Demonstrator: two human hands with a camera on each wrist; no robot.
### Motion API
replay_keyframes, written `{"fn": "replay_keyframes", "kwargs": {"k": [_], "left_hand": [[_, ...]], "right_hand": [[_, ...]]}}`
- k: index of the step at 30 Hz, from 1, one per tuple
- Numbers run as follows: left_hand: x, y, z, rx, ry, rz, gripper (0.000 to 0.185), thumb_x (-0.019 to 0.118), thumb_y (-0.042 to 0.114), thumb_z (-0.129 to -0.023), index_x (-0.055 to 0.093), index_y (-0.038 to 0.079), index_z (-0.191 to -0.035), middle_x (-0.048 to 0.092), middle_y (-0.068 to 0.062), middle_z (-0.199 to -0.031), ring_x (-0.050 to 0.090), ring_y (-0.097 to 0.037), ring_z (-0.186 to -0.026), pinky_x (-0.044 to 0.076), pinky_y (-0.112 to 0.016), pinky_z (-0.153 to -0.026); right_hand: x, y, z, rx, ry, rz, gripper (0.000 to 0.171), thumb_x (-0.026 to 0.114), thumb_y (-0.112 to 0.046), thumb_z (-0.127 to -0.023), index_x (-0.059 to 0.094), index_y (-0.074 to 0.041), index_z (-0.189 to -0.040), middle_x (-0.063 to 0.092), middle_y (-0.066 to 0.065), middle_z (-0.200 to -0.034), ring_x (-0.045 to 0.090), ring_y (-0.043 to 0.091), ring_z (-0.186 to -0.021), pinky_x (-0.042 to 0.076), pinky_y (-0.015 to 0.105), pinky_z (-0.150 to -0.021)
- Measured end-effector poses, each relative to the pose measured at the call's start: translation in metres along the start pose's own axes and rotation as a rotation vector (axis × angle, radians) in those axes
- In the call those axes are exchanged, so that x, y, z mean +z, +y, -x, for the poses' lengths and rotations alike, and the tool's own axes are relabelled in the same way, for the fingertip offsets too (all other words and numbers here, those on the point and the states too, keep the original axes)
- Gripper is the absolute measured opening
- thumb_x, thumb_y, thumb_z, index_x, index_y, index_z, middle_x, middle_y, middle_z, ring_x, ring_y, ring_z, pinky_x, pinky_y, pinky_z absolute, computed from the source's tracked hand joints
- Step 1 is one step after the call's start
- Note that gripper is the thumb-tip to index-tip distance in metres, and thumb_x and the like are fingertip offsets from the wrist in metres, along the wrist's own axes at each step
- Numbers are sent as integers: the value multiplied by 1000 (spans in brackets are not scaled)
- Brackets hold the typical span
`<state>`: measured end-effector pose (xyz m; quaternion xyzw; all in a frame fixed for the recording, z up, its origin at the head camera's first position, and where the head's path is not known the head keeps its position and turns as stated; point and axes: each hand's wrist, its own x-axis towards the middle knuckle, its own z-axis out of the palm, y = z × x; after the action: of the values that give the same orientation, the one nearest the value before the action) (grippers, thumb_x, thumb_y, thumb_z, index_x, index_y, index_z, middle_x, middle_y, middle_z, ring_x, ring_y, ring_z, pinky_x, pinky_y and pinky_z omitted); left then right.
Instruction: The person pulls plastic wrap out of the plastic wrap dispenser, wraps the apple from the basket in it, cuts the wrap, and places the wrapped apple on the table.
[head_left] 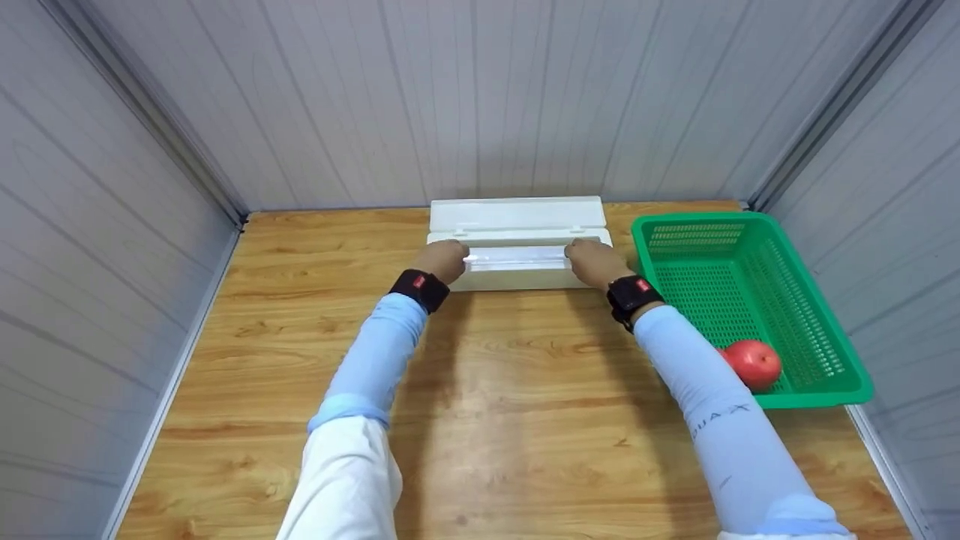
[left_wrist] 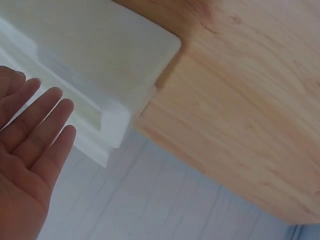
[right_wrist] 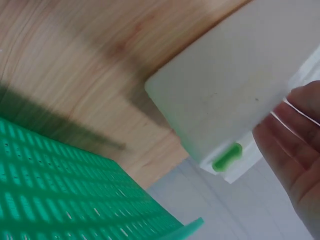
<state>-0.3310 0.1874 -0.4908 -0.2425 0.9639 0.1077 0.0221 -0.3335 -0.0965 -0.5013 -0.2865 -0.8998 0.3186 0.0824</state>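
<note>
Behind both hands, white box front partly hidden

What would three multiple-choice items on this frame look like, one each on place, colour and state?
1. Where does the red fruit lie?
A. In the green basket's near corner
B. On the white box
C. On the bare table

2. What colour is the small clip on the end of the white box?
A. Red
B. Green
C. Black

3. How are the hands placed?
A. Both hang off the table
B. Both hold the fruit
C. Left hand and right hand rest at the two ends of the box, fingers straight

Key: 1 A, the head view shows the fruit inside the basket's rim; 2 B, the right wrist view shows a green tab; 3 C, both wrist views show straight fingers beside the box.
</note>
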Motion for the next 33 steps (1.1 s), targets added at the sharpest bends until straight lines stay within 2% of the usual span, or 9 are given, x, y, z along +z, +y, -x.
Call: {"fn": "replay_keyframes", "kwargs": {"k": [2,4,9,12,13,20,22,28,33], "left_hand": [[0,0,-1,47,-7,-68,29,46,37,-94,69,26,-105,62,10,-107,53,-4,-99,36,-19,-88],[1,-1,-3,78,-11,-112,29,45,38,-93,70,27,-104,62,11,-107,53,-4,-98,35,-22,-87],[1,0,-8,140,-9,-215,30,43,41,-93,69,31,-105,65,15,-107,55,-3,-96,37,-25,-82],[2,1,-8,171,-12,-296,31,39,42,-95,68,36,-104,65,19,-105,55,0,-93,38,-25,-77],[3,2,-7,175,-14,-321,31,37,42,-96,67,37,-105,65,20,-105,55,0,-92,39,-24,-74],[6,6,-3,162,10,-414,30,35,39,-99,64,39,-106,62,21,-101,51,1,-83,37,-23,-65],[7,6,-3,161,24,-421,30,36,39,-99,65,38,-103,62,21,-98,51,1,-80,37,-23,-64],[14,5,-5,156,43,-427,30,35,41,-98,63,34,-91,55,16,-87,43,-3,-73,31,-25,-62],[15,5,-6,160,56,-418,29,35,41,-98,63,35,-96,55,16,-89,43,-3,-77,30,-24,-66]], "right_hand": [[4,-9,5,75,-41,81,20,48,-2,-92,68,-4,-93,71,4,-87,65,11,-77,53,22,-65],[40,-7,-7,50,89,364,27,42,4,-90,66,-8,-86,69,4,-82,62,11,-75,51,25,-64],[140,10,-55,13,276,846,29,41,8,-81,65,-8,-83,70,9,-79,61,17,-72,50,30,-65],[151,14,-60,-18,262,911,28,47,8,-78,68,-9,-85,71,6,-82,63,16,-76,52,29,-68],[149,17,-59,-41,283,939,29,47,9,-75,67,-10,-80,71,3,-80,63,14,-75,51,29,-68],[19,4,-7,-264,-120,899,27,55,0,-87,74,-17,-95,72,-7,-95,64,4,-84,52,24,-73],[-2,3,5,-337,-106,948,28,52,-5,-90,74,-23,-93,70,-13,-91,59,1,-77,48,21,-69],[-11,2,14,-449,-61,1023,28,47,-16,-94,70,-27,-81,57,-16,-72,43,4,-60,36,23,-53],[-5,5,7,-486,-79,998,30,43,-23,-96,70,-31,-88,60,-19,-79,48,1,-66,30,24,-54]]}}
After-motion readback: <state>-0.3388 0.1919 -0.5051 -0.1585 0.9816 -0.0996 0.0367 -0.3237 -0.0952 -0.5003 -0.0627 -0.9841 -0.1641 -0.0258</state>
